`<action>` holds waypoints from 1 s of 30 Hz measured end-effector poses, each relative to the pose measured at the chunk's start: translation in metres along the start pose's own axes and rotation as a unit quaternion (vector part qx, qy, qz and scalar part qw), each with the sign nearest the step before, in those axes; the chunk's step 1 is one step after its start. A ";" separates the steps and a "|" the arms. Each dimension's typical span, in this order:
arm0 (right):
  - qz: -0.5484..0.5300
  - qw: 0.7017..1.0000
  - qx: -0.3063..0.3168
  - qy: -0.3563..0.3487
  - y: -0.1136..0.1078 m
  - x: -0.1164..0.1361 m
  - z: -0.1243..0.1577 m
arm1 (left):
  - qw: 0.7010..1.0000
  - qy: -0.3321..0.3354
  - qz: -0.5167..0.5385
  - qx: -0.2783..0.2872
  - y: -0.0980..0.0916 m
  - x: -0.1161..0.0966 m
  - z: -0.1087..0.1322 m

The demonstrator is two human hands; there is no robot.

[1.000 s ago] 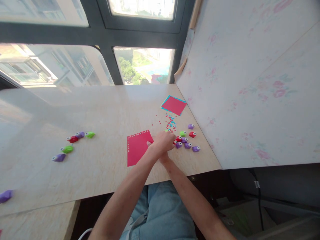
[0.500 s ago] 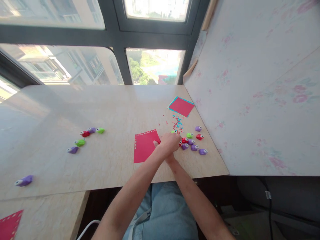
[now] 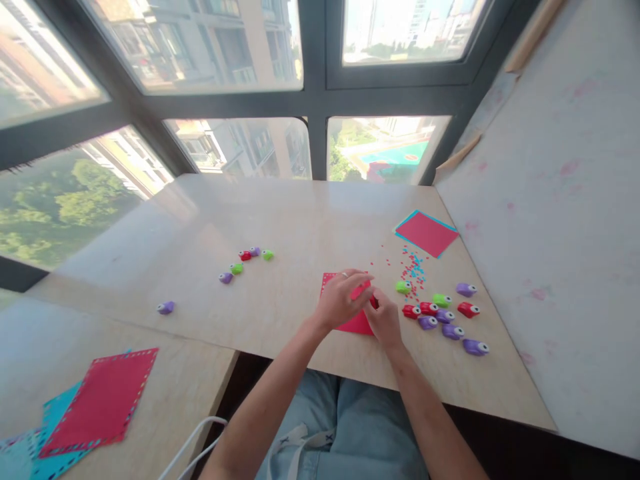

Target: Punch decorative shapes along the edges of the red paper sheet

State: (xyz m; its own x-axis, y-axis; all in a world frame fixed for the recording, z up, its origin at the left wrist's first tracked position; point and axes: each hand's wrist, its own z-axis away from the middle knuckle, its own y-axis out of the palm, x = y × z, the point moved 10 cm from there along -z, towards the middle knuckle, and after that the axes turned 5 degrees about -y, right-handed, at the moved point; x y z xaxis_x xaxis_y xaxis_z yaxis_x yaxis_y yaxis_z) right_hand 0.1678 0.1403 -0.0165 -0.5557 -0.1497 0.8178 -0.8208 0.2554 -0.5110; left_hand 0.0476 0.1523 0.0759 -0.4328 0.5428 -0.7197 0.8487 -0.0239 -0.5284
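A red sheet of paper (image 3: 357,325) with small cut-outs along its edge lies on the table under my hands. My left hand (image 3: 343,299), a ring on one finger, arches over it with the fingers stretched to the right and apart from the thumb. At the sheet's right edge, my right hand (image 3: 387,323) is closed around a small dark red craft punch (image 3: 374,302), mostly hidden by the fingers. Just right of that hand stand several craft punches with eyes, among them a green one (image 3: 403,287), a red one (image 3: 411,311) and a purple one (image 3: 427,323).
Red and blue paper bits (image 3: 414,268) are scattered below a stack of coloured paper (image 3: 427,233). More punches (image 3: 237,269) stand to the left, a lone purple punch (image 3: 165,307) farther out. Edge-punched sheets (image 3: 103,400) lie at lower left. A floral wall (image 3: 560,267) bounds the right.
The view has turned left. My left hand has drawn back from across the right hand and now spreads over the red sheet; my right hand is at the sheet's right edge.
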 end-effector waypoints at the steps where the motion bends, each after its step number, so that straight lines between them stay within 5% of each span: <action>1: -0.005 1.000 0.014 -0.001 0.003 0.000 0.000 | 0.999 -0.020 -0.007 -0.042 -0.022 0.015 0.004; 6: -0.006 1.000 0.027 0.013 0.002 -0.001 -0.001 | 0.943 -0.197 -0.079 -0.257 -0.128 0.115 0.048; 9: 0.008 0.999 0.027 0.017 0.002 -0.001 0.000 | 0.899 -0.293 -0.139 -0.294 -0.159 0.165 0.077; 15: 0.012 0.999 0.034 0.036 0.003 -0.007 0.001 | 0.875 -0.335 -0.209 -0.278 -0.172 0.202 0.079; 19: 0.000 0.998 0.035 0.046 0.002 -0.006 0.001 | 0.857 -0.353 -0.274 -0.255 -0.175 0.206 0.064; 25: -0.008 0.998 0.039 0.046 0.002 -0.004 0.001 | 0.860 -0.363 -0.331 -0.138 -0.156 0.209 0.053; 30: -0.011 0.998 0.039 0.045 0.002 -0.005 0.002 | 0.866 -0.352 -0.337 -0.113 -0.151 0.206 0.051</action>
State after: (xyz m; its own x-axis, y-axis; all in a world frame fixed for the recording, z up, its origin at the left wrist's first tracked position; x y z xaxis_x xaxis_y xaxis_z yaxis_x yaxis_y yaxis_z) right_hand 0.1687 0.1399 -0.0217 -0.5254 -0.0676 0.8482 -0.8428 0.1778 -0.5080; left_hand -0.1850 0.2254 -0.0159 -0.8639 -0.2780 -0.4199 0.3343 0.3072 -0.8910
